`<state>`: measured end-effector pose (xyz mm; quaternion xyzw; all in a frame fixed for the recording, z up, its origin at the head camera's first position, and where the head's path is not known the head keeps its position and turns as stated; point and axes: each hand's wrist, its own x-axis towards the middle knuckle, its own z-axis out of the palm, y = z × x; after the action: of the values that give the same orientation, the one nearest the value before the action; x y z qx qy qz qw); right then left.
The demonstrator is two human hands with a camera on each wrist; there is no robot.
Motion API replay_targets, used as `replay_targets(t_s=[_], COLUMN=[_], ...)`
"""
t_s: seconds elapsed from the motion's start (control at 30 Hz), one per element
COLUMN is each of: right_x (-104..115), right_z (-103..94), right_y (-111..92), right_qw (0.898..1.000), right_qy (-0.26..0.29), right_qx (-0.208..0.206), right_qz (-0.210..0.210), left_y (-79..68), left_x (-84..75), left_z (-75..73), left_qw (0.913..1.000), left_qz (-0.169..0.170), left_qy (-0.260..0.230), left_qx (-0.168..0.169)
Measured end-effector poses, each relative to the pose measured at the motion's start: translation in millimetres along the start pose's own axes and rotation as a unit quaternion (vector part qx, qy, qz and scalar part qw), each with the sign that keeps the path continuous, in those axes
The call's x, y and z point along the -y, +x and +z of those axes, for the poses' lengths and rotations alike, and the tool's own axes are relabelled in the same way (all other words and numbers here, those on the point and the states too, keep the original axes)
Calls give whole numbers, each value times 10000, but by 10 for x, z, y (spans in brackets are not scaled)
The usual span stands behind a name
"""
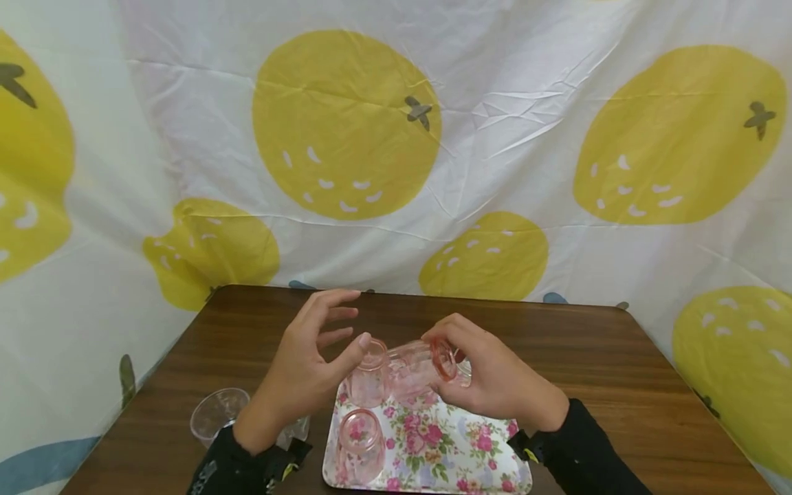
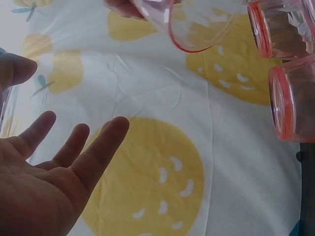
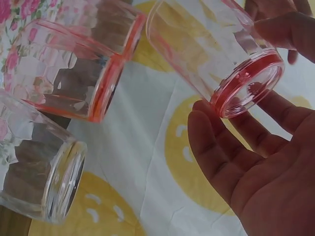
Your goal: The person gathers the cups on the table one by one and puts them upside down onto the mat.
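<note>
A pink-tinted drinking glass (image 1: 411, 368) lies tilted nearly sideways in the air, its mouth toward the left. My right hand (image 1: 491, 371) holds it near the thick base, thumb and fingers about it (image 3: 246, 88). My left hand (image 1: 303, 368) is apart from that glass in the left wrist view, fingers spread and holding nothing. Two more pink glasses stand upside down on the floral tray (image 1: 458, 440): one at the front left (image 1: 361, 450), another behind it (image 1: 368, 385), partly covered by my left thumb. A clear glass (image 3: 42, 167) stands beside the pink ones, mostly hidden in the head view.
On the brown wooden table (image 1: 619, 412), a clear cup (image 1: 216, 412) sits left of the tray, partly behind my left forearm. Another clear object (image 1: 295, 432) shows beside my left wrist. A white cloth (image 1: 495, 172) with yellow fruit prints hangs behind the table.
</note>
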<state>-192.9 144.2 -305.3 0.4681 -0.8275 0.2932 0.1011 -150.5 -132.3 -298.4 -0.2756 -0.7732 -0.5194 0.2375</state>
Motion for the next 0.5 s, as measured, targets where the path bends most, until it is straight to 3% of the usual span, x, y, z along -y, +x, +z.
replay_targets(t_s=[0.5], right_x=[21], right_z=[146], right_y=[79], right_qw=[9947], right_qy=[-682], right_qx=[772], right_qz=[17], left_y=[-5], left_x=[19], left_z=[-73], left_qw=[10000], left_qz=[-69], left_qy=[41], left_qx=[-13])
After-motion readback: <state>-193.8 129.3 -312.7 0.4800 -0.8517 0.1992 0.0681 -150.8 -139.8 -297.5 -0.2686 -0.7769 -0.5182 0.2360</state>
